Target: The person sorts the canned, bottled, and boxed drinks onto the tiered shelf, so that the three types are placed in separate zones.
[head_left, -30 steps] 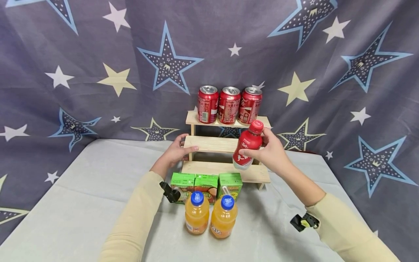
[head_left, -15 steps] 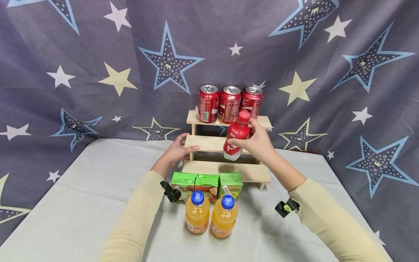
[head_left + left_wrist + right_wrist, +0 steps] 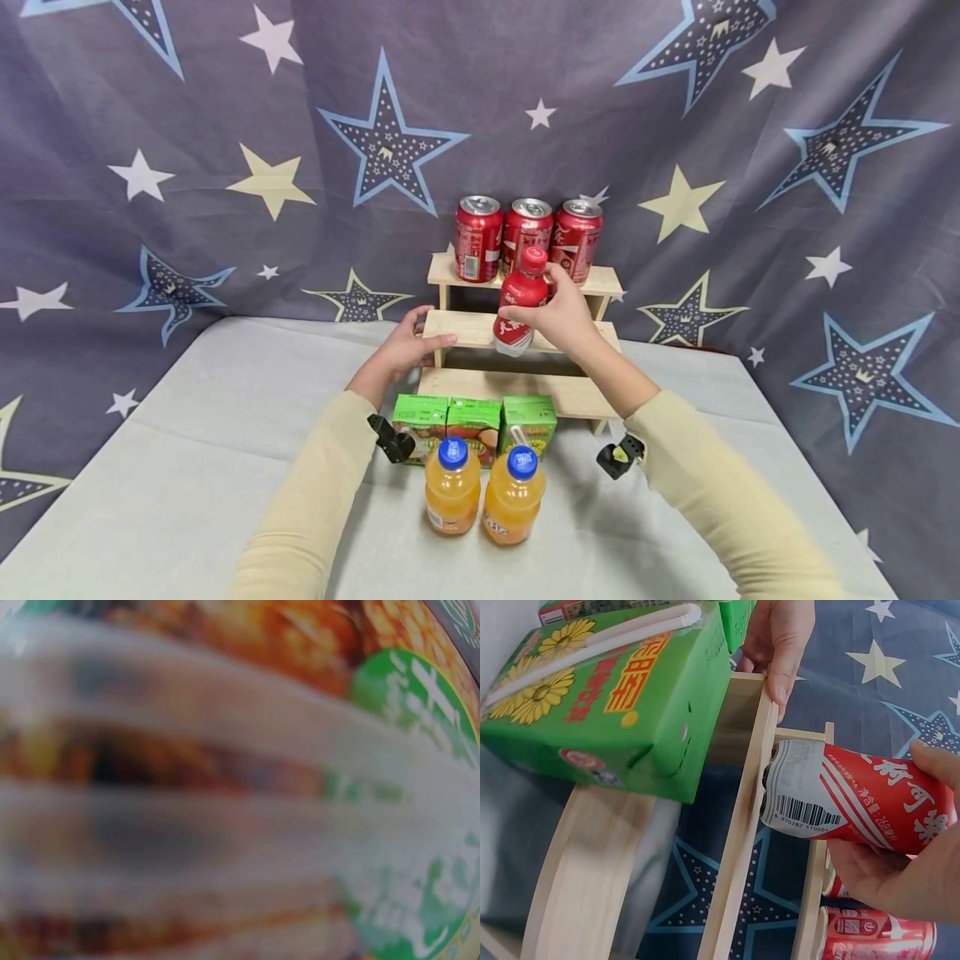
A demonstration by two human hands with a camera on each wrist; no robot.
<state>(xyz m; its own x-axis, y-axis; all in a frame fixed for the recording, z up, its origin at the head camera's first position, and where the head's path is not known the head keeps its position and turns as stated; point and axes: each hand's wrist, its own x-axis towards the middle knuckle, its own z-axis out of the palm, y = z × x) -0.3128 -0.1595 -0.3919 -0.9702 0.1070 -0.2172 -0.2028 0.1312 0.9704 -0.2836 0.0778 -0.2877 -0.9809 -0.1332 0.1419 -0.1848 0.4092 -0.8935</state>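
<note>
My right hand point(image 3: 564, 315) grips a red-capped plastic drink bottle point(image 3: 522, 292) with a red label, thumb and fingers on either side. Slightly tilted, the bottle is at the middle step of a three-step wooden display rack point(image 3: 468, 330). In the right wrist view the bottle's base point(image 3: 793, 787) is right by that step's board; whether they touch I cannot tell. At the rack's left end my left hand point(image 3: 401, 346) holds the middle board, its thumb on top. Three red soda cans point(image 3: 478, 237) stand on the top step, partly behind the bottle.
In front of the rack stand three green drink cartons point(image 3: 528, 421), one with a straw on it. Nearer are two orange juice bottles point(image 3: 452, 492) with blue caps. A star-patterned cloth point(image 3: 225, 108) hangs behind. A carton's printed side point(image 3: 247, 645) fills the left wrist view, blurred.
My right hand has carried the red bottle leftward and upward, from the rack's right side to the middle step. The left hand stays on the board.
</note>
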